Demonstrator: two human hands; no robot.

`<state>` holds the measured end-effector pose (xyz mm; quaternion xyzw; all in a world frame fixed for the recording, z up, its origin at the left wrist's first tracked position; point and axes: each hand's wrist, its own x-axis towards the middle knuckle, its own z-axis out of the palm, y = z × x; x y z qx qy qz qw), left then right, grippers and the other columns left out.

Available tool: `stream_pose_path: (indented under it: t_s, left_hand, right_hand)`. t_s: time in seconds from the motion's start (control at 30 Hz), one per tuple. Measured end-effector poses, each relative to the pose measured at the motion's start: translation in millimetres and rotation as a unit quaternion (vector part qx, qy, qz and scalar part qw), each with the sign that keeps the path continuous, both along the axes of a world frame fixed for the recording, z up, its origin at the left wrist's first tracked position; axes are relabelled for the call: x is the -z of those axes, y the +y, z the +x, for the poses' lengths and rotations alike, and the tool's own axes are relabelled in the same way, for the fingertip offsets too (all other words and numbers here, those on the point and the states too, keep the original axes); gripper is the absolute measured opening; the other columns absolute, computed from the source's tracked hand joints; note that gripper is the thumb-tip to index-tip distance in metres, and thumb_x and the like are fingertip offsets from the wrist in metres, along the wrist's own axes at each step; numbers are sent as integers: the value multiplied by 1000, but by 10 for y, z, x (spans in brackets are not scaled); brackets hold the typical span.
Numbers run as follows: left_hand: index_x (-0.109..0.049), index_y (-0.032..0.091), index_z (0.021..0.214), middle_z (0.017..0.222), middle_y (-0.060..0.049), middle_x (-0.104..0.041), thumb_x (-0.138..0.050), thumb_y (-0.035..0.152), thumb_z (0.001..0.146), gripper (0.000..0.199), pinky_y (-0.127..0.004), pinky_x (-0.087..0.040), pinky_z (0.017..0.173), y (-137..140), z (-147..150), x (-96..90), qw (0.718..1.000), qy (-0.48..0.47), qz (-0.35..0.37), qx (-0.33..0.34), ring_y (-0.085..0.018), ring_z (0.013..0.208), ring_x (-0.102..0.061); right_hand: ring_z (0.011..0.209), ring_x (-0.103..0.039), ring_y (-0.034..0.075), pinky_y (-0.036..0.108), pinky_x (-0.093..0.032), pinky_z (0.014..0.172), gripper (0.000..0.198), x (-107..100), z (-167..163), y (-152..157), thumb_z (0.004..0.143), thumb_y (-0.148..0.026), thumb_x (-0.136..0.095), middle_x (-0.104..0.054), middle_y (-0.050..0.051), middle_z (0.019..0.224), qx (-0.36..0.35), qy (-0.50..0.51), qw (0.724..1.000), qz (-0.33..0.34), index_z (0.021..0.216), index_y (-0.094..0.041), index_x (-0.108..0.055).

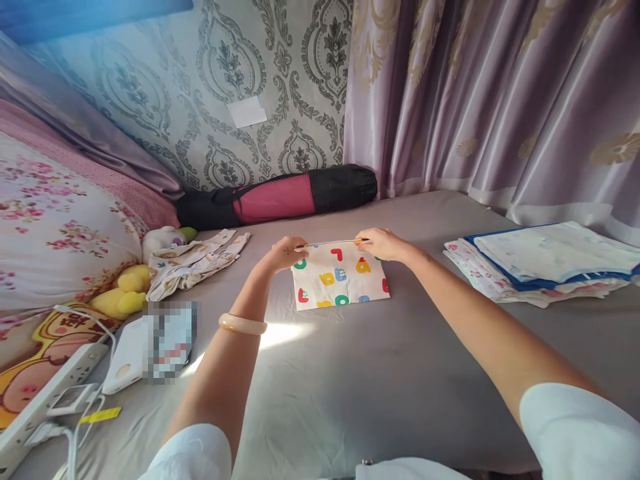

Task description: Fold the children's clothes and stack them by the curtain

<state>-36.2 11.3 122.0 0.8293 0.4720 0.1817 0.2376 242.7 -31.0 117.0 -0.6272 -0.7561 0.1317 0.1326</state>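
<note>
Folded cloth [341,275]: likely light, soft, hardly slippery
Good hold: far edge, 11 and 1 o'clock
Left hand [289,252]: fingers clamped on cloth, 11 o'clock
Right hand [381,244]: likewise, 1 o'clock

Between my forearms, bare grey sheet [370,393] gives a wide passage up to the near edge of the printed cloth [327,293]. Beyond my left hand [289,252] and right hand [380,244], sheet continues to the rolled bag [275,198], which bars the way along the wall. To my right, a broad strip is passable until the stacked cloths [545,257]. To my left, access narrows: patterned garment [193,267], yellow plush toy [120,293], blurred item [173,343], white box [127,357], and power strip [57,393] with loose cables obstruct that side.
</note>
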Motion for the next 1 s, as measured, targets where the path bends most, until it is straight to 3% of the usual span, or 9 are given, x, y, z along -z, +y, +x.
stream_pose_path:
  t_s: [0.17, 0.3, 0.4, 0.53, 0.77, 1.0]
  left_hand:
    - [-69, 15, 90, 79, -4, -70, -56, 34, 73, 29, -30, -50, 69, -5, -17, -197, 999, -7, -11, 36, -22, 79, -65]
    - [-69, 19, 99, 91, -6, -72, -55, 28, 78, 27, -43, -45, 91, -10, 64, -306, 990, 8, 132, -40, -26, 96, -63]
    - [-68, 22, 101, 96, -7, -71, -53, 23, 81, 25, -49, -33, 104, -42, 148, -278, 963, 24, 251, -100, -28, 106, -57]
    - [-66, 24, 98, 98, -5, -72, -48, 16, 80, 26, -49, -28, 105, -122, 199, -53, 949, 46, 294, -108, -27, 107, -54]
    - [-63, 24, 92, 95, -5, -73, -46, 11, 78, 25, -49, -24, 110, -448, 117, 388, 957, 83, 273, -46, -26, 106, -56]
    - [-59, 24, 104, 123, -7, -67, -41, 6, 77, 38, -44, -22, 115, -686, -4, 702, 965, 99, 237, 46, -20, 119, -57]
  right_hand:
    - [102, -63, 22, 33, -41, 89, 19, -229, 24, -67, 88, -26, -59, -70, 5, 112, -18, -15, 999, 24, 103, -23, -71]
    - [95, -62, 22, 35, -41, 88, 22, -294, 35, -54, 92, -25, -51, -72, 6, 101, -17, -7, 995, 102, 106, -21, -67]
    - [94, -61, 23, 40, -36, 97, 23, -225, 18, -17, 91, -17, -46, -71, 8, 96, -19, -24, 973, 230, 103, -19, -65]
    - [93, -58, 23, 42, -28, 106, 28, 40, -6, -21, 86, -6, -40, -69, 8, 93, -44, -61, 943, 325, 98, -18, -63]
    - [91, -57, 22, 40, -29, 108, 33, 536, 38, -319, 87, -3, -37, -69, 8, 94, -93, -79, 948, 294, 99, -20, -62]
    - [103, -55, 23, 40, -29, 108, 51, 738, 20, -628, 88, -2, -33, -67, 9, 108, -122, -109, 960, 229, 127, -21, -61]
